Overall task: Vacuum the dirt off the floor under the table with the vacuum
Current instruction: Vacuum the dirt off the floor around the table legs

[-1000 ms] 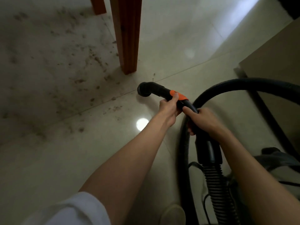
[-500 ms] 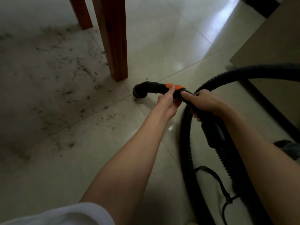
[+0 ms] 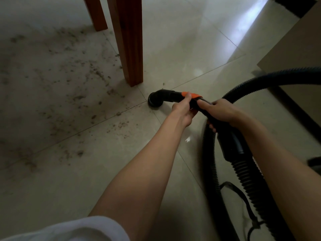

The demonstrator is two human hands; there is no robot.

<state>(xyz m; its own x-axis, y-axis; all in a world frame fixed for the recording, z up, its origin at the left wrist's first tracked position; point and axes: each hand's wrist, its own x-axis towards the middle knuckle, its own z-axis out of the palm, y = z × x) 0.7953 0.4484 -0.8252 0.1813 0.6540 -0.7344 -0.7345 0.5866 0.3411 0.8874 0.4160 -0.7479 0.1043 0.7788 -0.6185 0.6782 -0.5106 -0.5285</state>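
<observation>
Nearest the camera a white sleeve [image 3: 73, 230] covers the left upper arm, and both bare forearms reach forward over the floor [image 3: 182, 49]. The left hand [image 3: 183, 108] is curled round the vacuum nozzle pipe [image 3: 171, 96], its thumb lying on top against the orange slider [image 3: 192, 94]. The right hand [image 3: 220, 111] is wrapped round the same black pipe just behind the left, index finger stretched forward along the top (its tip touches the pipe just behind the orange part). Two hands, both gripping, none free.

From the right hand the pipe runs back into a smooth black cuff [image 3: 232, 145] and then into one ribbed black hose [image 3: 246, 173]. The hose drops towards the lower right, and a loop of it swings away to the right edge. A thin dark cord [image 3: 243, 197] lies on the floor beside the hose.

Ahead of the hands the bent mouth of the nozzle [image 3: 154, 100] points down at the floor, at or just above a tile joint; whether it touches I cannot tell. To its left, dirt [image 3: 73, 94] is scattered over several pale tiles.

Just beyond the nozzle stands one wooden table leg [image 3: 129, 42], and a second leg [image 3: 95, 13] stands farther back: two legs counted. At the right edge is a pale panel [image 3: 295, 49].
</observation>
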